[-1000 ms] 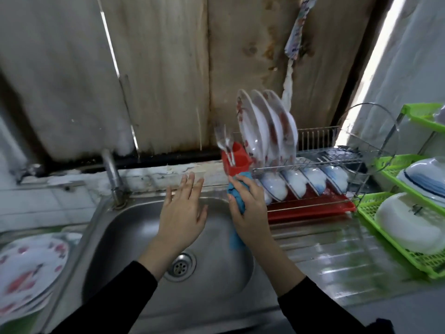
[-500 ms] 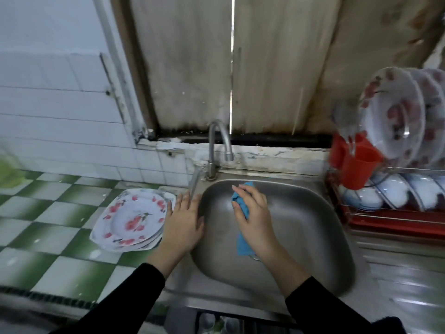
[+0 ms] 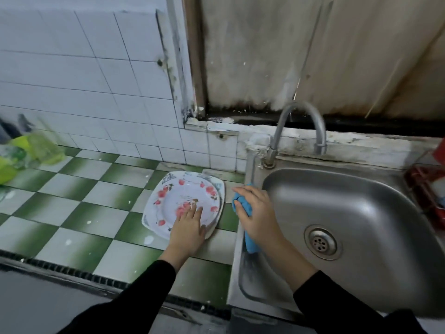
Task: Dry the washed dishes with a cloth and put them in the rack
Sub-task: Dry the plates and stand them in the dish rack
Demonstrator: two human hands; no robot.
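Observation:
A small stack of white plates with red flowers [image 3: 185, 198] lies on the green-and-white tiled counter, left of the sink. My left hand [image 3: 189, 227] rests flat on the top plate's near edge, fingers spread over its inside; whether it grips the rim I cannot tell. My right hand [image 3: 258, 216] is closed around a blue cloth [image 3: 243, 204] over the sink's left rim, and the cloth's tail hangs down below my wrist. Only a red sliver of the dish rack [image 3: 431, 186] shows at the far right edge.
The steel sink [image 3: 361, 213] with its drain fills the right side, and a curved tap [image 3: 298, 121] stands behind it. Blurred green plastic items [image 3: 26, 150] sit at the far left of the counter. White wall tiles rise behind.
My view has swung left, away from the rack. My left hand moved from beside the plates onto the top plate. My right hand carried the cloth from over the basin to its left rim.

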